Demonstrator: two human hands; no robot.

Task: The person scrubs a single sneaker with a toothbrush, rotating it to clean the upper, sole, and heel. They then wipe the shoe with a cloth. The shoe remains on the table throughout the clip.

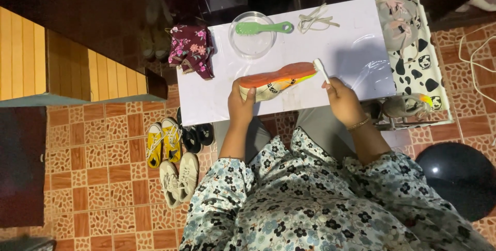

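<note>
— Two hands at work? State them.

— Left hand (pixel 241 107) clamps the heel of an orange-soled shoe (pixel 276 79) lying on the white table (pixel 356 49); right hand (pixel 342 98) pinches a white toothbrush (pixel 321 70) against its toe.

— Surface beyond the hands?

— Green brush (pixel 262 28) across a clear bowl (pixel 252 44), laces (pixel 315 19) (loose), floral cloth (pixel 192 49).

— Room?

— Patterned tile floor (pixel 103 142); yellow sneakers (pixel 163 140) left of the left hand.

Centre frame: left hand (pixel 241 107) grips shoe (pixel 276 79), orange sole up, on white table (pixel 356 49). Right hand (pixel 343 99) holds white brush (pixel 321 69) against shoe's toe end. Upper centre: green brush (pixel 263 28) across clear bowl (pixel 253 44). Lower left: yellow sneakers (pixel 163 141) on tiled floor.
</note>
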